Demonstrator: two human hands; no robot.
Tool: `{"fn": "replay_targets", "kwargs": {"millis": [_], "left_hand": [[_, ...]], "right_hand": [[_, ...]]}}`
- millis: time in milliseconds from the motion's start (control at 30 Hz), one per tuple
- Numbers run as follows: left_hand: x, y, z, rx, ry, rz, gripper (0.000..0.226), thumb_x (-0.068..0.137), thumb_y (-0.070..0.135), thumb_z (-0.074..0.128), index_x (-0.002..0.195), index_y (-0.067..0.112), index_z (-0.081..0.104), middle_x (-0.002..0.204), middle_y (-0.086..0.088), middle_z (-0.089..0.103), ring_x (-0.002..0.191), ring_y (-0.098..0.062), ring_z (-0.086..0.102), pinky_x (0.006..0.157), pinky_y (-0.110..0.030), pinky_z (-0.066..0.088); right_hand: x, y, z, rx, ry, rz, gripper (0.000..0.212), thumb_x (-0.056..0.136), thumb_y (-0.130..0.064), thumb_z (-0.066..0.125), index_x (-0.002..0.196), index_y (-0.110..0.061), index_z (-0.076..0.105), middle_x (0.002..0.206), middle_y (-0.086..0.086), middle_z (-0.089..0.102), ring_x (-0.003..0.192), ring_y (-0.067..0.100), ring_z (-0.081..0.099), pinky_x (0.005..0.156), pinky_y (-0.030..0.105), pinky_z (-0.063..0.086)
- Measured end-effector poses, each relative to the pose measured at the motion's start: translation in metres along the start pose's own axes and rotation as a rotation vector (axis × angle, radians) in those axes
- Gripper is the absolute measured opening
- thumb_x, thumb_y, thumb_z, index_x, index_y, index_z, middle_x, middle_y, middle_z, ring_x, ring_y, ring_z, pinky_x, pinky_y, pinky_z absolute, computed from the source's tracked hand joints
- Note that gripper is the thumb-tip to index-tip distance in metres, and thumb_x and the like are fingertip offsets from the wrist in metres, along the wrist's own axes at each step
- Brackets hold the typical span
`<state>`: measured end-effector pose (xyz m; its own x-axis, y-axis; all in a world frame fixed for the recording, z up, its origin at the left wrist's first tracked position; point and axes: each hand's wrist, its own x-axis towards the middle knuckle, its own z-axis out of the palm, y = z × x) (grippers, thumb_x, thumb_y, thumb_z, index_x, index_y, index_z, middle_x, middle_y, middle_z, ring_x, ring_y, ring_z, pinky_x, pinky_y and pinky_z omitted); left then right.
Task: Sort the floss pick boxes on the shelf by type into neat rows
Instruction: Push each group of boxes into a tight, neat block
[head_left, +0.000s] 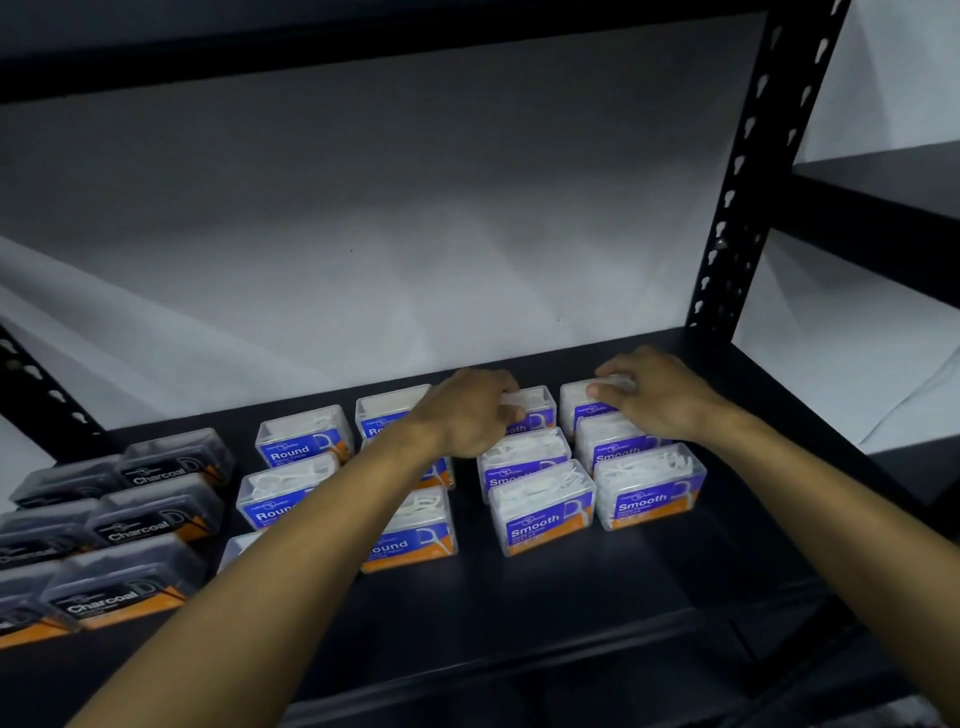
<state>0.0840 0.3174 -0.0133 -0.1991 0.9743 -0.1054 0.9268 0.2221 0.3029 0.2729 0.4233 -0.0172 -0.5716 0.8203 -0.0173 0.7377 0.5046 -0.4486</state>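
Note:
Floss pick boxes stand in rows on a black shelf (571, 597). Dark Charcoal boxes (150, 514) fill the left. Clear Round boxes (301, 441) with blue labels take the middle. Clear Smooth boxes (649, 488) form two rows on the right. My left hand (467, 415) grips the rear Smooth box (537, 410) of the left Smooth row, its fingers curled over the top. My right hand (654, 395) grips the rear Smooth box (576, 402) of the right row the same way. Both rear boxes are partly hidden by my hands.
A black perforated upright post (748, 182) rises at the shelf's right rear corner. White sheeting (363, 234) hangs behind the shelf. Another shelf unit (883, 208) stands to the right. Bare shelf surface lies in front of the rows.

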Motion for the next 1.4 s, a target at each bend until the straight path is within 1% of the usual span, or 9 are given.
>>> {"fn": "replay_targets", "kwargs": {"millis": [133, 333, 567, 933, 1033, 1167, 1233, 1300, 1400], "left_hand": [[0.000, 0.002, 0.000, 0.011, 0.009, -0.008, 0.044, 0.097, 0.038, 0.055, 0.137, 0.021, 0.050, 0.137, -0.001, 0.056, 0.120, -0.021, 0.054, 0.098, -0.039, 0.047], [0.001, 0.005, 0.001, 0.019, 0.001, 0.000, 0.042, 0.098, 0.037, 0.054, 0.136, 0.020, 0.051, 0.136, -0.001, 0.057, 0.118, -0.020, 0.055, 0.095, -0.036, 0.048], [0.004, 0.006, 0.000, 0.019, -0.021, 0.011, 0.041, 0.098, 0.037, 0.054, 0.135, 0.020, 0.052, 0.135, -0.002, 0.057, 0.116, -0.020, 0.055, 0.092, -0.034, 0.047], [0.008, 0.009, 0.001, 0.011, -0.025, 0.018, 0.037, 0.097, 0.037, 0.054, 0.130, 0.020, 0.054, 0.130, -0.001, 0.060, 0.110, -0.018, 0.057, 0.093, -0.038, 0.049], [0.009, 0.008, 0.001, 0.005, -0.022, 0.018, 0.037, 0.097, 0.037, 0.055, 0.129, 0.020, 0.055, 0.129, -0.001, 0.060, 0.110, -0.018, 0.057, 0.093, -0.038, 0.050], [0.010, 0.008, 0.001, 0.009, -0.028, 0.016, 0.039, 0.097, 0.037, 0.055, 0.132, 0.020, 0.054, 0.132, -0.001, 0.059, 0.113, -0.018, 0.057, 0.096, -0.040, 0.049], [0.008, 0.008, 0.000, 0.020, -0.031, 0.012, 0.045, 0.097, 0.038, 0.055, 0.139, 0.021, 0.048, 0.140, -0.002, 0.054, 0.121, -0.020, 0.053, 0.101, -0.041, 0.046], [0.004, 0.008, -0.003, 0.039, -0.020, 0.009, 0.056, 0.098, 0.041, 0.053, 0.147, 0.022, 0.038, 0.149, -0.001, 0.046, 0.132, -0.022, 0.046, 0.106, -0.040, 0.041], [-0.012, 0.009, -0.013, 0.145, 0.093, 0.058, 0.056, 0.100, 0.043, 0.047, 0.150, 0.024, 0.032, 0.150, -0.001, 0.042, 0.135, -0.021, 0.040, 0.103, -0.039, 0.039]], "right_hand": [[0.002, 0.004, 0.004, 0.036, 0.038, 0.024, 0.042, 0.090, -0.046, 0.056, 0.126, -0.024, 0.056, 0.132, 0.004, 0.050, 0.115, 0.022, 0.053, 0.085, 0.032, 0.040], [0.000, 0.002, 0.005, 0.035, 0.050, 0.022, 0.041, 0.092, -0.044, 0.054, 0.126, -0.022, 0.056, 0.132, 0.004, 0.051, 0.115, 0.021, 0.053, 0.082, 0.029, 0.037], [0.000, 0.001, 0.006, 0.053, 0.059, 0.034, 0.041, 0.091, -0.044, 0.055, 0.126, -0.022, 0.056, 0.133, 0.005, 0.050, 0.116, 0.021, 0.052, 0.083, 0.029, 0.037], [0.002, 0.001, 0.008, 0.063, 0.058, 0.028, 0.040, 0.091, -0.043, 0.055, 0.126, -0.023, 0.056, 0.134, 0.006, 0.049, 0.117, 0.022, 0.051, 0.090, 0.034, 0.041], [0.002, 0.002, 0.008, 0.062, 0.055, 0.026, 0.041, 0.091, -0.043, 0.056, 0.126, -0.022, 0.056, 0.134, 0.006, 0.049, 0.117, 0.022, 0.051, 0.089, 0.033, 0.040], [0.002, 0.000, 0.007, 0.045, 0.060, 0.011, 0.041, 0.092, -0.042, 0.055, 0.127, -0.021, 0.055, 0.134, 0.006, 0.049, 0.117, 0.022, 0.052, 0.085, 0.030, 0.038], [0.002, 0.000, 0.006, 0.022, 0.055, 0.007, 0.044, 0.092, -0.043, 0.054, 0.130, -0.021, 0.053, 0.137, 0.006, 0.046, 0.120, 0.023, 0.050, 0.086, 0.030, 0.038], [-0.001, 0.000, 0.002, -0.006, 0.064, 0.018, 0.049, 0.092, -0.047, 0.051, 0.135, -0.023, 0.048, 0.143, 0.007, 0.040, 0.127, 0.024, 0.045, 0.093, 0.034, 0.039], [-0.012, 0.003, -0.009, -0.054, 0.139, 0.003, 0.054, 0.091, -0.052, 0.048, 0.138, -0.024, 0.044, 0.146, 0.006, 0.036, 0.133, 0.024, 0.038, 0.101, 0.041, 0.039]]}}
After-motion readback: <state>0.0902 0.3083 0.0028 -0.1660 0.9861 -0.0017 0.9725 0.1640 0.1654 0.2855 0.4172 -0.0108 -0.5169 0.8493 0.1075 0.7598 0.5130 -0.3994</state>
